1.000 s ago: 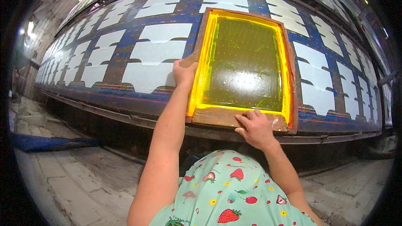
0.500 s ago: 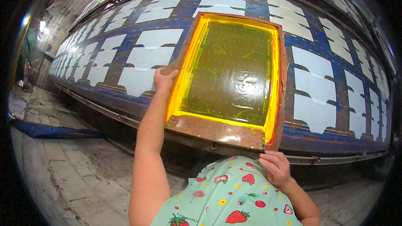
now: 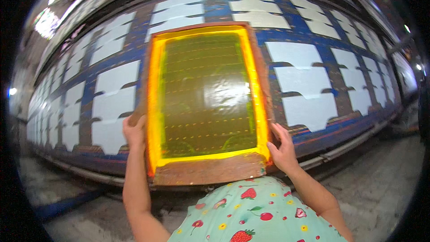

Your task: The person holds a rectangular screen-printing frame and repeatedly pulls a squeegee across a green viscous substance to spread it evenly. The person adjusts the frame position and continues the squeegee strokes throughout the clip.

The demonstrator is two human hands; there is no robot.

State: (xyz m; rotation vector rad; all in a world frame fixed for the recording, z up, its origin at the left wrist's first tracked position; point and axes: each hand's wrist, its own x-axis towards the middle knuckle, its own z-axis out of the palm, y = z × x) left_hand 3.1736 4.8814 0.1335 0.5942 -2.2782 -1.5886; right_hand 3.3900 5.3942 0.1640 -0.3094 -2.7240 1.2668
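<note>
A screen printing frame of brown wood stands before me, its olive mesh bordered in bright yellow. It covers part of the long table. My left hand is closed round the frame's left side, at a brown wooden piece that sticks out there. On the opposite side, near the lower right corner, my right hand grips the frame's edge, fingers bent and thumb toward the yellow border. Beside the frame, white cut fabric pieces lie flat in overlapping stacks. Whether the frame's underside touches the table cannot be seen.
The long printing table is blue and brown and curves away on both sides with more rows of white pieces. A metal rail runs along its near edge. My apron, mint with strawberries, is close to the frame's lower edge.
My view has turned, and the frame appears farther left and more upright. My right hand has gone from below the lower right corner up onto the frame's right side. The left hand keeps its hold.
</note>
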